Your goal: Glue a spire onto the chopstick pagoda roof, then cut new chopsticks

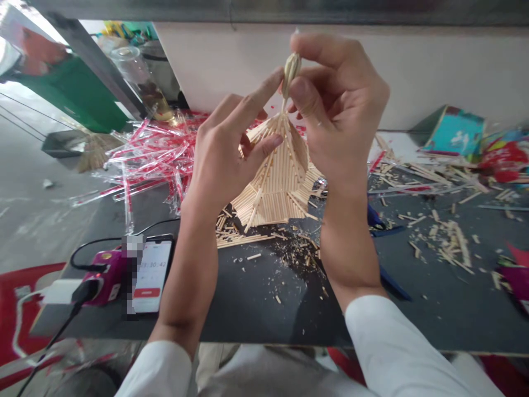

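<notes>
A cone-shaped roof made of thin wooden sticks (pixel 281 187) is held up above the dark table (pixel 256 298). My left hand (pixel 225 157) cups its left side, fingers wrapped against the sticks, index finger stretched up toward the tip. My right hand (pixel 336 118) pinches a small bundle of sticks (pixel 291 69) at the roof's peak between thumb and fingers.
A pile of red-and-clear plastic wrappers (pixel 152 151) lies at the back left. Loose sticks and offcuts (pixel 448 242) litter the right side. A phone (pixel 151 273) with a timer and a magenta power bank (pixel 101 275) with cables sit at the front left. Blue scissors (pixel 378 223) lie behind my right wrist.
</notes>
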{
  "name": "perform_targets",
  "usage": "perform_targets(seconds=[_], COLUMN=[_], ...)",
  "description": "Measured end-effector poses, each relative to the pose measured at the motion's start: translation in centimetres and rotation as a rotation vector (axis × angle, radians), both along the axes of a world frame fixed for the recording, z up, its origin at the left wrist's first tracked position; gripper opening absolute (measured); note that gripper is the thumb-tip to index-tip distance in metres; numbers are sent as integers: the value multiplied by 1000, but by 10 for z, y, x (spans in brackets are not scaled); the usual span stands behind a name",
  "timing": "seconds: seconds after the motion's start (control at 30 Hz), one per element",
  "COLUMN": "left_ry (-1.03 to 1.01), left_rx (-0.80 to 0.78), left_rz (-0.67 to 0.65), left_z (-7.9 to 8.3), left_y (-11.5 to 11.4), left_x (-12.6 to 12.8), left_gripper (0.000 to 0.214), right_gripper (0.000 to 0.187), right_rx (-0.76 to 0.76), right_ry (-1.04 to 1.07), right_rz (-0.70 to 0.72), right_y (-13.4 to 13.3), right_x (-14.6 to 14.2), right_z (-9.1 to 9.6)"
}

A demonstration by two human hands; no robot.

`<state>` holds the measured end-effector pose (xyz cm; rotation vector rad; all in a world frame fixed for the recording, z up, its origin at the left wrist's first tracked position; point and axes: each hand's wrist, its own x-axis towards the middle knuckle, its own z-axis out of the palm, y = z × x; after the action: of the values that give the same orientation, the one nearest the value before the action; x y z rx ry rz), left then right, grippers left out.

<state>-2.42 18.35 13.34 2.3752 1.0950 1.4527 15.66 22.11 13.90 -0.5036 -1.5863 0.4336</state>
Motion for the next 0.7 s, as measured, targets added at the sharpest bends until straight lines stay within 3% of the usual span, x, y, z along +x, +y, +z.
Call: perform_targets(seconds=[0.23, 0.5, 0.7], left_ry=[14, 23, 32], left_rx=[69, 189, 46], left_rz=[46, 4, 91], left_z=[2, 1, 3], left_y=[-5, 1, -7], left_x=[2, 0, 2], left_gripper=[65, 62, 62], right_gripper=[26, 26, 26], right_rx=[127, 89, 97], right_ry=[69, 27, 55], right_rz=[48, -44, 25], right_y=[10, 8, 9], right_x=[-6, -4, -5], right_z=[-3, -3, -3])
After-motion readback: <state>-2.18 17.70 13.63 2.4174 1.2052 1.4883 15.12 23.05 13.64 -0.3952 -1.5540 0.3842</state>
